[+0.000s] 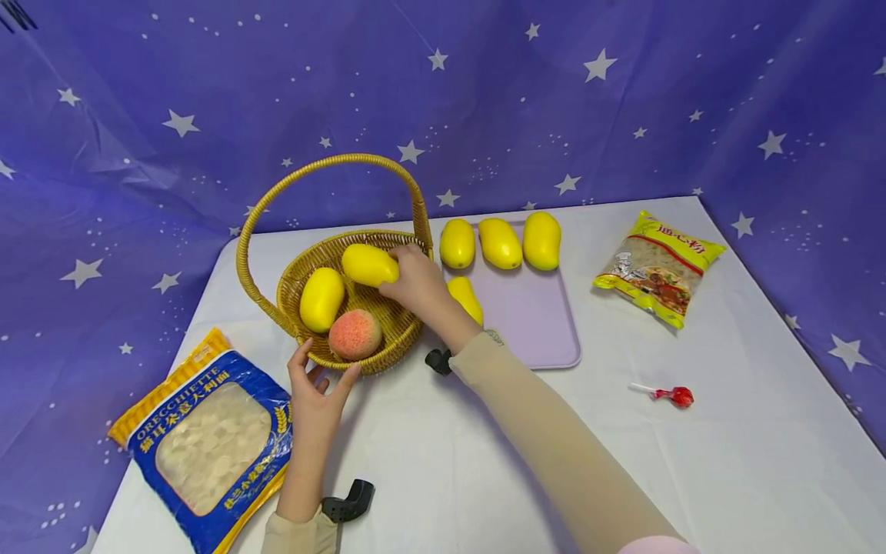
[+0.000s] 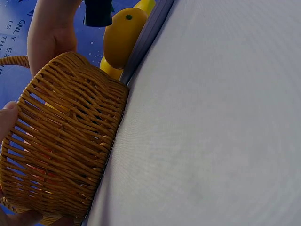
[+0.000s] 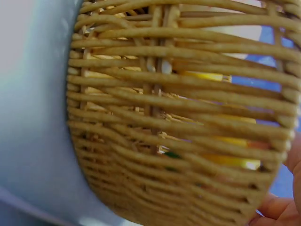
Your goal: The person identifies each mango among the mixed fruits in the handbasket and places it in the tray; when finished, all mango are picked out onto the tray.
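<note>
- Far left on my head feed, the blue orecchiette bag lies flat, its orange top edge aimed away from me and slightly left.
- Next I see the left hand, gripping the near rim of the basket, thumb and fingers spread along the wickerwork; my left wrist view shows fingertips against the side.
- The wicker basket stands upright, its handle arching above it.
- Inside, at the left, I have a loose mango, long axis running mostly away from me, with the far end leaning right.
- Just beside it, toward the near rim, sits a round pinkish peach.
- The held mango is over the basket's far part, long axis nearly crosswise; its broad end points left, its narrower end right and a little nearer me. I can't tell whether it touches the bottom.
- The right hand pinches that narrower end between thumb and fingers.
- Further right, the lilac tray bears three mangoes in a row at its far edge, long axes mostly pointing away from me, plus a fourth mango, partly hidden by the right arm.
- Rightmost, I see a red lollipop, stick pointing left, and a yellow pasta bag beyond it.
</note>
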Motion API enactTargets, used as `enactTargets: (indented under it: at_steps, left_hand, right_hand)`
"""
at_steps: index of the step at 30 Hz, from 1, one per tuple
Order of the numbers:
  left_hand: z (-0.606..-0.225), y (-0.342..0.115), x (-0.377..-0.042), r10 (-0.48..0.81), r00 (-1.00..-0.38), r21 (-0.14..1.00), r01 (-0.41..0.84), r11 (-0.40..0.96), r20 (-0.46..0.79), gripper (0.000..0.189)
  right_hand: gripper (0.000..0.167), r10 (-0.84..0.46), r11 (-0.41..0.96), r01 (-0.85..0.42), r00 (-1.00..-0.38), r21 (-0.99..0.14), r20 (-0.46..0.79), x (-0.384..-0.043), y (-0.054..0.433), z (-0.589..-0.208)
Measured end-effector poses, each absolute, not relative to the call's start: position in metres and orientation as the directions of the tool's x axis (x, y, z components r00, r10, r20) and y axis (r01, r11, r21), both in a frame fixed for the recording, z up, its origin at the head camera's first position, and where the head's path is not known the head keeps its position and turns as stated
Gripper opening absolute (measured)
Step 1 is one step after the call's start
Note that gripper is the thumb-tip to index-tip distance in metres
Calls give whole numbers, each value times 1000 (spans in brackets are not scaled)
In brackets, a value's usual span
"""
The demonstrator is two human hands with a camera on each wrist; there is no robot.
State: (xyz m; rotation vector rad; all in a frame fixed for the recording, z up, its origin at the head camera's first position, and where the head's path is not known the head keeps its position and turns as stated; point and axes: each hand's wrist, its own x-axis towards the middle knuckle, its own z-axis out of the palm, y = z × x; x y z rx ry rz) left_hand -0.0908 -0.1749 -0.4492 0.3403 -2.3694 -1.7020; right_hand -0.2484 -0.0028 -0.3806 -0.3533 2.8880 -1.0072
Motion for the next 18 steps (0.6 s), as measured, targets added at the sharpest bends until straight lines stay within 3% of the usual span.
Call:
enactTargets:
  at_steps: [18]
  left_hand:
    - [-439,-171,-88,-294,-956,951,-74,300,18,82]
  right_hand:
    - [60,-170,633,-189,-980,-751,104,-217,39,-364]
